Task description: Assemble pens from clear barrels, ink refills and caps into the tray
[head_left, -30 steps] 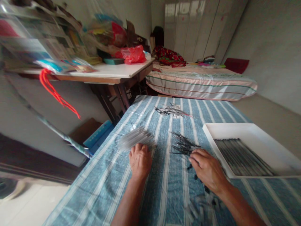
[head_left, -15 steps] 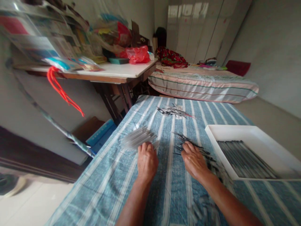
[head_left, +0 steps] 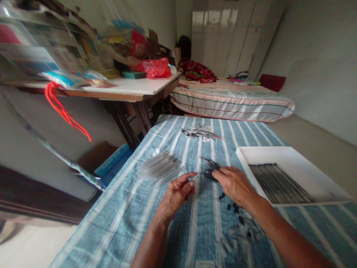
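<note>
My left hand is over the striped cloth, its thumb and index finger near each other around something small that I cannot make out. Beyond it lies a bundle of clear, thin tubes. My right hand has its fingers closed on a pile of thin black pieces. Small black parts and clear short pieces are scattered below my right hand. To the right, a white tray holds a row of dark, slim rods.
Another loose pile of thin pieces lies at the far end of the cloth-covered table. A side table with bags stands at the left. Behind are a bed and a wardrobe.
My left hand has moved right, away from the clear tubes, and turned. My right hand has shifted slightly on the black pile. The whole view has moved a little.
</note>
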Motion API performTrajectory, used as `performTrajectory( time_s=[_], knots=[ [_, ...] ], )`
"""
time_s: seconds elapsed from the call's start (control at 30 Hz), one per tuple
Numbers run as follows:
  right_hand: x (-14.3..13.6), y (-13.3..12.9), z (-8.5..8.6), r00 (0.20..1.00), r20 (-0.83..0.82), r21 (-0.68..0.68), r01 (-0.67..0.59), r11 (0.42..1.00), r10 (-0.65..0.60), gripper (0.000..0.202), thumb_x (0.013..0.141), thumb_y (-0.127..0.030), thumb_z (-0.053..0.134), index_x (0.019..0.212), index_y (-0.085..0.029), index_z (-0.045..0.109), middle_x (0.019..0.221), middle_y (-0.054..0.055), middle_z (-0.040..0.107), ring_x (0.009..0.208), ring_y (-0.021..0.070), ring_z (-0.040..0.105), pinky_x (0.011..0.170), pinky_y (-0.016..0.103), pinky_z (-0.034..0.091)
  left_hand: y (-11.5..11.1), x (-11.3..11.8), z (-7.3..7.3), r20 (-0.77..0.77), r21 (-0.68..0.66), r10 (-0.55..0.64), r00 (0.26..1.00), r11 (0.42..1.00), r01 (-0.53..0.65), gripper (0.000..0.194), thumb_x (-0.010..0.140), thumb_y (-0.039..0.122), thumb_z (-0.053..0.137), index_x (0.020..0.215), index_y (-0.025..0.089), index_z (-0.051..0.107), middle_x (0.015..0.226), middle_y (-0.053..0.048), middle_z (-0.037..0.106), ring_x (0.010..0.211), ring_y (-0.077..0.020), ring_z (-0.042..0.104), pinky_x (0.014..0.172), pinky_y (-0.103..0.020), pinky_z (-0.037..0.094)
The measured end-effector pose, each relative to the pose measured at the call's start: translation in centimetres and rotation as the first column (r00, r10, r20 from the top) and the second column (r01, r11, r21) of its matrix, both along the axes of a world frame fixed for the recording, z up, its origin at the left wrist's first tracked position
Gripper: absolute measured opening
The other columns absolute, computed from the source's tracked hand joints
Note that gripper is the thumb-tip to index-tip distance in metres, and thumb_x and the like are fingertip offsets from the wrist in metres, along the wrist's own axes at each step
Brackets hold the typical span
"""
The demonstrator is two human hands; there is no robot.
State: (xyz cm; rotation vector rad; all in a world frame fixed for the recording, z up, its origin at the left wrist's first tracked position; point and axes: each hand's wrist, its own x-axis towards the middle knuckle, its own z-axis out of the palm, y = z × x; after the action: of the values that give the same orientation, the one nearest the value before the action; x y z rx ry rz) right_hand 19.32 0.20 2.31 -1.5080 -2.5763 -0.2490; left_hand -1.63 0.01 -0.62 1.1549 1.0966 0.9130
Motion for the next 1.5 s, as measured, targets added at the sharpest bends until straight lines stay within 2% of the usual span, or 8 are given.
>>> performTrajectory(
  time_s=[0.43,0.63,0.97,1.1,1.17,1.23,1.33,1.5],
  knots=[
    [1.6,-0.6,2.0,0.952,0.152,-0.078,-0.256,0.963,0.266,0.015,0.086,-0.011,0.052,0.08,-0.021,0.061,0.076,0.002,0.059,0.077,0.0183,0.054,0.074,0.03,0.036,-0.3,-0.1,-0.4,-0.017,-0.083,-0.324,0.946,0.943,0.322,0.039,0.074,0.039,0.063,0.105,0.015,0.066,0.057,0.002,0.058,0.042,-0.0064,0.042,0.043,-0.02,0.032],
    [1.6,-1.0,2.2,0.953,0.096,-0.167,-0.27,0.948,0.288,0.023,0.081,-0.002,0.05,0.078,-0.02,0.063,0.072,0.001,0.06,0.07,0.015,0.055,0.069,0.027,0.036,-0.6,0.5,-0.6,-0.031,-0.1,-0.372,0.928,0.925,0.368,0.032,0.075,0.034,0.062,0.1,0.016,0.065,0.061,0.001,0.062,0.045,-0.0073,0.048,0.043,-0.019,0.032],
    [0.4,-0.7,2.2,0.947,-0.046,-0.3,-0.316,0.9,0.318,0.02,0.084,-0.013,0.052,0.07,-0.019,0.065,0.065,0.0,0.063,0.059,0.0133,0.055,0.056,0.025,0.033,-0.9,1.2,-0.7,0.062,-0.09,-0.437,0.897,0.893,0.441,0.026,0.077,0.035,0.064,0.092,0.013,0.065,0.062,-0.001,0.064,0.041,-0.0047,0.043,0.042,-0.019,0.029],
    [0.1,-1.3,3.0,0.926,-0.163,-0.062,-0.354,0.933,0.341,0.015,0.086,-0.015,0.053,0.076,-0.018,0.065,0.075,0.004,0.066,0.074,0.0169,0.059,0.07,0.029,0.04,-1.0,1.5,-0.9,0.135,-0.06,-0.406,0.904,0.907,0.417,0.032,0.078,0.037,0.064,0.097,0.012,0.067,0.064,-0.003,0.064,0.043,-0.0053,0.045,0.041,-0.018,0.026],
    [0.8,-1.6,3.4,0.921,-0.291,0.166,-0.219,0.962,0.26,0.014,0.088,-0.018,0.052,0.085,-0.017,0.066,0.089,0.008,0.066,0.087,0.02,0.058,0.08,0.033,0.04,-1.0,1.3,-0.9,0.196,-0.052,-0.33,0.923,0.937,0.346,0.036,0.078,0.037,0.065,0.105,0.013,0.065,0.064,-0.002,0.065,0.043,-0.0053,0.045,0.042,-0.018,0.027],
    [1.8,-1.6,3.1,0.915,-0.389,0.231,-0.016,0.973,0.107,0.016,0.089,-0.02,0.05,0.091,-0.016,0.066,0.093,0.01,0.066,0.091,0.0214,0.058,0.083,0.034,0.041,-1.0,1.2,-0.8,0.254,-0.058,-0.255,0.933,0.959,0.278,0.038,0.078,0.036,0.066,0.11,0.015,0.064,0.063,-0.002,0.065,0.043,-0.0052,0.044,0.042,-0.018,0.027],
    [2.9,-1.6,1.1,0.952,-0.289,-0.075,0.08,0.994,-0.099,0.017,0.087,-0.016,0.05,0.087,-0.017,0.067,0.084,0.007,0.068,0.081,0.02,0.062,0.073,0.029,0.043,-1.0,0.9,-0.7,0.322,-0.057,-0.224,0.92,0.965,0.256,0.038,0.078,0.033,0.066,0.112,0.016,0.064,0.062,-0.002,0.066,0.042,-0.0056,0.045,0.04,-0.018,0.025],
    [2.0,-1.6,-2.5,0.976,-0.052,-0.416,0.171,0.893,-0.211,0.018,0.086,-0.021,0.051,0.084,-0.019,0.069,0.086,0.008,0.071,0.085,0.0225,0.066,0.069,0.028,0.041,-1.1,1.0,-0.8,0.373,-0.063,-0.253,0.893,0.953,0.296,0.032,0.078,0.03,0.066,0.108,0.017,0.066,0.062,-0.003,0.067,0.04,-0.0051,0.044,0.04,-0.018,0.026]
  ],
)
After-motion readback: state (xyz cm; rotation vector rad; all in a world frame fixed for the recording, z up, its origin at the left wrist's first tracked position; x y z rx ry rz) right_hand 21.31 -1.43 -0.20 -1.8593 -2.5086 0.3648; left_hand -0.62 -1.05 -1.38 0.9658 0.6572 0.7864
